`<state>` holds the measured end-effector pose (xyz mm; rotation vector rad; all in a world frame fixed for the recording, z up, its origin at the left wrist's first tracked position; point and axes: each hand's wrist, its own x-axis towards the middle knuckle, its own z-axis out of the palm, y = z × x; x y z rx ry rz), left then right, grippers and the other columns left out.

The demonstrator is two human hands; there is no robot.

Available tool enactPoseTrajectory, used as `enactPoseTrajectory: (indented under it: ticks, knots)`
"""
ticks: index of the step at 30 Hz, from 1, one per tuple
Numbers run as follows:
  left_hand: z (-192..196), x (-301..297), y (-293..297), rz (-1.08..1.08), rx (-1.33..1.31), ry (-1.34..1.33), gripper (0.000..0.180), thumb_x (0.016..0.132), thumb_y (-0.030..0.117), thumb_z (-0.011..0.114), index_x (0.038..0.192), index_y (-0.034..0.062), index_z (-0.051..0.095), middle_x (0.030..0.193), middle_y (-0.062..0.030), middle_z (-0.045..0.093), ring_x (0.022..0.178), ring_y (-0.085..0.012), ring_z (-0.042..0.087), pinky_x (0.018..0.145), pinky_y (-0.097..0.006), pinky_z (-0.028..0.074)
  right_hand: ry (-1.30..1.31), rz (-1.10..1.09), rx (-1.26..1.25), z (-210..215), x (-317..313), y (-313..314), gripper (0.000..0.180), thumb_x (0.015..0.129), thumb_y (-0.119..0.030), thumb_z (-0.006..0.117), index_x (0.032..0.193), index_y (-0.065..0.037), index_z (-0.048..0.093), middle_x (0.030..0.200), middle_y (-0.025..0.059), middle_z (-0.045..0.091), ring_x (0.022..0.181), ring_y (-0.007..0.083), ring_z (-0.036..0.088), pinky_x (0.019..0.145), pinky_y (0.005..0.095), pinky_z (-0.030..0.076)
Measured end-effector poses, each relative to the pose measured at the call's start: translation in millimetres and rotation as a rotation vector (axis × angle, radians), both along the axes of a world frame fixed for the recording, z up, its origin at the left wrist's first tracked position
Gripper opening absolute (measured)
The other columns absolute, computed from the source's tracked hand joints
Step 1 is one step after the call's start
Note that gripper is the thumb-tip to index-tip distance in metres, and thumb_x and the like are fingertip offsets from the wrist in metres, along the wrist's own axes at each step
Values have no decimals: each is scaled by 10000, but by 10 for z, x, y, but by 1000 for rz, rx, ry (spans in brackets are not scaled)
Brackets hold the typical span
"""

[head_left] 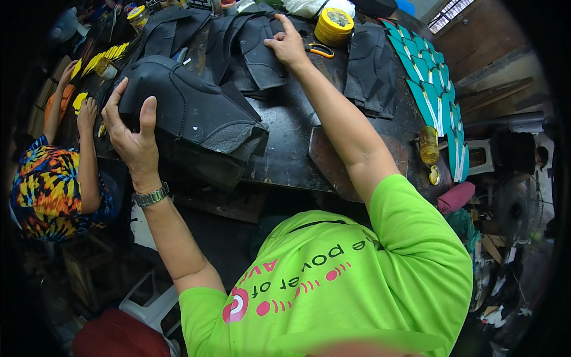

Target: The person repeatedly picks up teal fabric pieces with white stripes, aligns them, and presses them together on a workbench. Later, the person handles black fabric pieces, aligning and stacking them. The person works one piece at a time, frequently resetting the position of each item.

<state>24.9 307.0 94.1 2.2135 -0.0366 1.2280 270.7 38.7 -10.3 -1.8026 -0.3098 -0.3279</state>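
A thick stack of black stitched pieces, looking like shoe uppers point(190, 107), lies on the dark table at left centre. My left hand point(132, 134) is at its left end, thumb and fingers spread apart; whether it presses on the stack I cannot tell. Further off, my right hand point(289, 46) reaches over the table with forefinger and thumb stretched apart. It is at the right edge of a second pile of black uppers point(256, 56), and its other fingers are partly hidden. Orange-handled scissors point(320, 51) lie just right of that hand.
A yellow tub point(334, 27) and another black stack point(370, 71) stand right of my right hand. Overlapping teal pieces point(423, 89) line the table's right side, near a jar point(428, 146). At left, a co-worker in a patterned shirt point(53, 190) handles yellow pieces point(80, 102).
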Motion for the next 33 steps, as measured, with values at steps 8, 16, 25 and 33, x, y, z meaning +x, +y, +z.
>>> enactPoseTrajectory:
  ticks: [8, 16, 25, 33]
  knots:
    - [-12, 13, 16, -1, 18, 7, 564, 913, 424, 730, 1311, 41, 616, 1245, -143, 626, 1198, -299, 575, 1079, -408, 409, 338, 66, 875, 476, -345, -602, 566, 907, -13, 707, 1431, -65, 497, 1097, 105, 685, 909, 201, 690, 825, 336, 580]
    - [16, -16, 5, -8, 17, 26, 575, 916, 403, 735, 1331, 30, 600, 1275, -148, 622, 1213, -300, 571, 1084, -409, 404, -37, 183, 1014, 1527, -1558, -394, 661, 920, -47, 690, 1508, -60, 388, 1102, 78, 624, 1013, 169, 619, 897, 309, 515]
    - [-243, -52, 395, -37, 78, 70, 678, 920, 207, 659, 1486, -65, 402, 1471, -236, 510, 1405, -368, 446, 1168, -421, 315, -297, 492, 55, 1273, -2155, 670, 626, 891, 1, 692, 1460, -92, 448, 827, 158, 627, 768, 266, 681, 730, 383, 540]
    - [-169, -223, 243, -482, -569, -61, 766, 1014, 377, 545, 1596, -2, 220, 1590, -232, 343, 1441, -320, 381, 1186, -438, 296, -189, 519, 26, 1233, -2213, 630, 666, 889, -12, 697, 1487, -70, 408, 792, 152, 637, 732, 295, 685, 712, 392, 538]
